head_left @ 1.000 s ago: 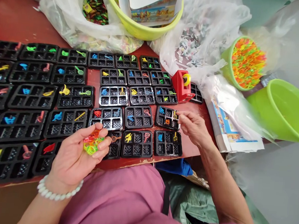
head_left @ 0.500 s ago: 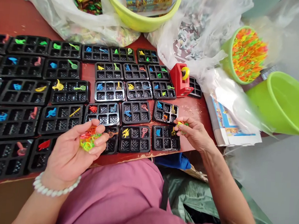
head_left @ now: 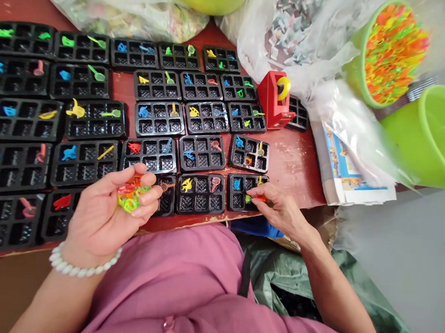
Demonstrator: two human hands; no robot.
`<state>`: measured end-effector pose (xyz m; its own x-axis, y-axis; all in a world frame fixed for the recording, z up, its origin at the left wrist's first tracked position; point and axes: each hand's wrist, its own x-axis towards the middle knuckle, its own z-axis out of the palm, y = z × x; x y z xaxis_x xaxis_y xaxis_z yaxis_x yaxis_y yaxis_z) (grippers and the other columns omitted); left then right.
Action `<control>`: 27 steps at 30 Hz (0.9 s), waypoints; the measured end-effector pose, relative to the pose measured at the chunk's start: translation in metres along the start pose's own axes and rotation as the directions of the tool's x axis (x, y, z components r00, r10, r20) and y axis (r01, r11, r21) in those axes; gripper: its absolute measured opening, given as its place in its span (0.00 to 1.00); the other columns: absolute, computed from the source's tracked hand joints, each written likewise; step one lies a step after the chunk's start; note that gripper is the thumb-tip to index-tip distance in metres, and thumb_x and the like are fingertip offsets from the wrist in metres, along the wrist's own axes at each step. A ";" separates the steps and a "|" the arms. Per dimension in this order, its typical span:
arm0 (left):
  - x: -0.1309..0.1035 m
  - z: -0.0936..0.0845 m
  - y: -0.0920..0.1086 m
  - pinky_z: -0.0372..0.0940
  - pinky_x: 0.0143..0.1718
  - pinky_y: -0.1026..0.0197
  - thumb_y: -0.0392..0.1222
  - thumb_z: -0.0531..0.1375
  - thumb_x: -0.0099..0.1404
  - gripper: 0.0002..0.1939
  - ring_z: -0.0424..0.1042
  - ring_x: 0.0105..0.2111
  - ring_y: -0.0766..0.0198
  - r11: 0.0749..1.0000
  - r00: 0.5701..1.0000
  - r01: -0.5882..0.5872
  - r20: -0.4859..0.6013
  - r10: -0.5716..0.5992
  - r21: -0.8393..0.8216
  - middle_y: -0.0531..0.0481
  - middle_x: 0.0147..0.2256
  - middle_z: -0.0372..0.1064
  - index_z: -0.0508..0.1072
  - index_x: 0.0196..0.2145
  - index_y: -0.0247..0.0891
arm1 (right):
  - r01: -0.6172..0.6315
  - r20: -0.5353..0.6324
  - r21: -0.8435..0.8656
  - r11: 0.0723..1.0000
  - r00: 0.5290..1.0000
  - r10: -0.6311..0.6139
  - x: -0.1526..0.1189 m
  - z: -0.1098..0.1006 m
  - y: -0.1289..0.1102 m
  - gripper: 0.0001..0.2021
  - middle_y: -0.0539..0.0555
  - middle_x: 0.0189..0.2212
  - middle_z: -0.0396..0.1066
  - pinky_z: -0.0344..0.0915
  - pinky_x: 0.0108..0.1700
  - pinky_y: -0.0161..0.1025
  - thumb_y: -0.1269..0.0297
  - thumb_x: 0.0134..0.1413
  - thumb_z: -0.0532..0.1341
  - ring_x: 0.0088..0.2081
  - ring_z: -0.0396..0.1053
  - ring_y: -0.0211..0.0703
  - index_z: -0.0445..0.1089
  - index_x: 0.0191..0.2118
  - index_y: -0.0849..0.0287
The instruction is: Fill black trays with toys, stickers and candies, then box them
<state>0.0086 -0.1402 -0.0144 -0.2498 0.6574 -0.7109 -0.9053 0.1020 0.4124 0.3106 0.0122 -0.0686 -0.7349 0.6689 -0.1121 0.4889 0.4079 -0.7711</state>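
Cupped palm up, my left hand (head_left: 109, 210) holds a heap of small plastic pieces (head_left: 132, 193) in neon red, orange, yellow and green. My right hand (head_left: 280, 207) pinches a few similar pieces, one of them a green piece (head_left: 248, 198), over the lower cells of a black compartment tray (head_left: 236, 199) at the table's front edge. A blue toy piece (head_left: 237, 184) lies in that tray's upper left cell. Just behind it, another black tray (head_left: 234, 159) has blue, yellow and orange pieces. My right fingers hide part of the front tray.
Rows of black trays with small coloured toys cover the red table (head_left: 304, 184). Behind are a red tape dispenser (head_left: 268, 101), clear bags (head_left: 247, 62), a bucket of neon pieces (head_left: 358, 69) and a green bucket (head_left: 405, 132). Printed cardboard (head_left: 336, 186) lies at right.
My right hand has moved from the gap between the two right-hand trays down over the front one. My left hand stays cupped around its pieces. The view has shifted slightly.
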 end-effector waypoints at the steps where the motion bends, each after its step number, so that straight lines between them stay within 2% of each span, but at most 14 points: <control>1: 0.000 0.000 0.000 0.64 0.17 0.68 0.34 0.42 0.75 0.20 0.65 0.20 0.68 1.000 1.000 0.001 0.001 -0.001 0.002 0.49 0.27 0.64 0.70 0.34 0.35 | -0.007 -0.005 0.006 1.000 1.000 0.007 -0.001 0.000 0.000 0.07 0.55 0.38 0.76 0.71 0.46 0.44 0.63 0.64 0.60 0.41 0.74 0.47 0.76 0.43 0.55; 2: 0.000 -0.001 0.000 0.64 0.17 0.68 0.34 0.42 0.75 0.20 0.65 0.20 0.68 1.000 1.000 0.001 0.004 -0.001 0.002 0.49 0.27 0.64 0.70 0.33 0.35 | -0.030 -0.019 0.031 0.999 0.999 0.030 -0.001 -0.001 -0.001 0.08 0.55 0.38 0.76 0.71 0.44 0.43 0.61 0.64 0.61 0.40 0.74 0.46 0.76 0.44 0.55; 4: -0.001 -0.002 0.000 0.65 0.17 0.68 0.34 0.41 0.75 0.20 0.65 0.20 0.68 1.000 1.000 0.001 0.014 -0.001 -0.001 0.49 0.27 0.65 0.71 0.33 0.35 | -0.121 -0.074 0.169 0.978 0.988 0.135 -0.002 -0.003 -0.003 0.10 0.52 0.33 0.74 0.68 0.34 0.38 0.56 0.65 0.62 0.31 0.71 0.41 0.74 0.47 0.54; 6: -0.001 -0.002 0.000 0.64 0.18 0.68 0.34 0.41 0.76 0.21 0.65 0.20 0.68 1.000 1.000 0.001 0.022 -0.001 -0.008 0.49 0.27 0.65 0.71 0.33 0.35 | -0.201 -0.095 0.370 0.907 0.963 0.252 0.000 -0.004 -0.008 0.14 0.46 0.26 0.67 0.58 0.23 0.34 0.49 0.67 0.60 0.21 0.60 0.36 0.71 0.47 0.53; 8: -0.001 -0.002 0.000 0.63 0.17 0.68 0.34 0.41 0.75 0.21 0.65 0.20 0.68 1.000 1.000 0.005 0.024 -0.004 -0.021 0.49 0.26 0.66 0.71 0.33 0.35 | -0.212 -0.080 0.455 0.865 0.958 0.276 0.005 -0.004 -0.016 0.17 0.43 0.20 0.59 0.50 0.20 0.33 0.44 0.67 0.59 0.18 0.52 0.34 0.71 0.41 0.54; 10: -0.001 -0.002 -0.001 0.62 0.16 0.68 0.35 0.41 0.75 0.22 0.65 0.19 0.68 0.999 1.000 0.014 0.024 -0.013 -0.040 0.49 0.26 0.66 0.72 0.32 0.35 | -0.148 -0.074 0.374 0.916 0.979 0.189 0.014 0.000 -0.027 0.19 0.44 0.20 0.60 0.54 0.23 0.33 0.44 0.65 0.62 0.20 0.56 0.34 0.72 0.35 0.55; 12: -0.001 -0.003 -0.001 0.61 0.15 0.68 0.35 0.42 0.75 0.22 0.64 0.19 0.67 0.998 0.999 0.022 0.028 -0.020 -0.059 0.49 0.26 0.65 0.72 0.32 0.35 | -0.032 -0.027 0.236 0.971 0.999 0.040 0.025 0.010 -0.038 0.18 0.49 0.25 0.70 0.62 0.29 0.35 0.46 0.65 0.63 0.26 0.66 0.37 0.74 0.34 0.56; 14: -0.001 -0.005 0.001 0.60 0.15 0.68 0.36 0.42 0.75 0.22 0.64 0.19 0.67 0.997 0.999 0.017 0.033 -0.015 -0.077 0.49 0.26 0.65 0.72 0.32 0.35 | 0.098 0.078 0.132 0.986 0.991 -0.109 0.034 0.025 -0.048 0.16 0.52 0.32 0.76 0.68 0.37 0.37 0.49 0.68 0.62 0.32 0.73 0.41 0.77 0.37 0.55; 16: -0.002 -0.009 0.003 0.60 0.15 0.68 0.36 0.42 0.75 0.22 0.65 0.19 0.67 0.995 0.999 0.003 0.034 0.000 -0.095 0.49 0.26 0.65 0.73 0.32 0.35 | 0.206 0.176 0.024 0.978 0.962 -0.207 0.040 0.042 -0.053 0.14 0.54 0.36 0.79 0.70 0.41 0.38 0.53 0.70 0.60 0.37 0.77 0.44 0.78 0.40 0.55; 18: -0.003 -0.014 0.006 0.60 0.15 0.68 0.36 0.43 0.75 0.22 0.65 0.19 0.67 0.994 0.999 -0.005 0.034 0.009 -0.111 0.49 0.26 0.65 0.73 0.31 0.35 | 0.272 0.224 -0.124 0.954 0.945 -0.240 0.043 0.057 -0.053 0.11 0.55 0.39 0.80 0.72 0.42 0.39 0.56 0.70 0.61 0.40 0.79 0.47 0.78 0.45 0.56; 21: -0.002 -0.018 0.009 0.59 0.15 0.68 0.36 0.43 0.75 0.22 0.64 0.19 0.67 0.991 1.000 -0.004 0.027 0.007 -0.137 0.48 0.26 0.65 0.73 0.31 0.35 | 0.310 0.286 -0.318 0.896 0.932 -0.221 0.045 0.068 -0.051 0.12 0.57 0.44 0.80 0.73 0.42 0.40 0.57 0.69 0.63 0.43 0.79 0.50 0.76 0.52 0.56; 24: -0.001 -0.018 0.011 0.58 0.15 0.68 0.36 0.44 0.75 0.21 0.64 0.19 0.67 0.985 1.000 0.007 0.010 -0.005 -0.173 0.48 0.25 0.66 0.73 0.31 0.36 | 0.340 0.347 -0.368 0.866 0.914 -0.211 0.045 0.066 -0.051 0.17 0.58 0.47 0.79 0.73 0.41 0.40 0.58 0.68 0.63 0.44 0.79 0.50 0.72 0.59 0.55; 27: 0.001 -0.018 0.011 0.57 0.15 0.68 0.36 0.45 0.75 0.21 0.63 0.19 0.66 0.981 1.000 0.018 -0.002 -0.019 -0.194 0.48 0.25 0.66 0.73 0.31 0.37 | 0.354 0.358 -0.343 0.870 0.906 -0.227 0.044 0.059 -0.051 0.21 0.59 0.46 0.78 0.73 0.40 0.41 0.59 0.67 0.64 0.43 0.79 0.51 0.69 0.62 0.56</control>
<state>-0.0077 -0.1522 -0.0207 -0.2330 0.6541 -0.7196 -0.9592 -0.0328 0.2808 0.2255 -0.0156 -0.0715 -0.9449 0.2905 -0.1509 0.3266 0.8048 -0.4956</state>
